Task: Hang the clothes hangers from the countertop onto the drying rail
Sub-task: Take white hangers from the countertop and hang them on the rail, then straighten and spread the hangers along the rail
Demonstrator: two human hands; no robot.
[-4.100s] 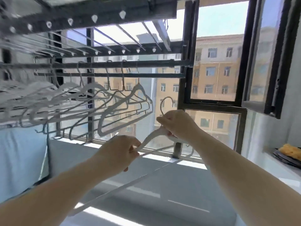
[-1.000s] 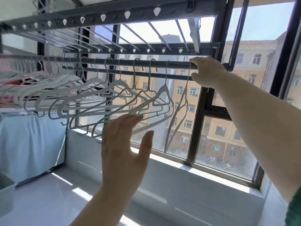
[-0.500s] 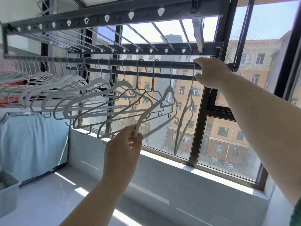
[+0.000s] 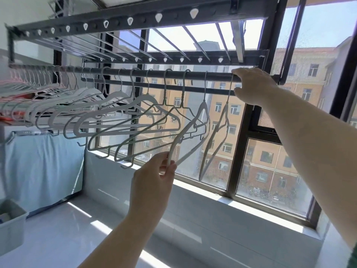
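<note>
A dark-framed window [image 4: 240, 151] is set in the far wall [image 4: 202, 213] — orange-brown buildings [image 4: 257, 171] and blue sky [image 4: 324, 22] are seen through it. Below the window a white countertop [image 4: 58, 235] is streaked with sunlight; left of the window a pale blue cloth [image 4: 42, 167] is hung.

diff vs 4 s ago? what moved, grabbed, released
The carried hanger went up onto the rail, rightmost. Left hand let go, now pinches the next hanger's lower end. Right hand grips the rail by the hook. Other hangers stay hung.
</note>
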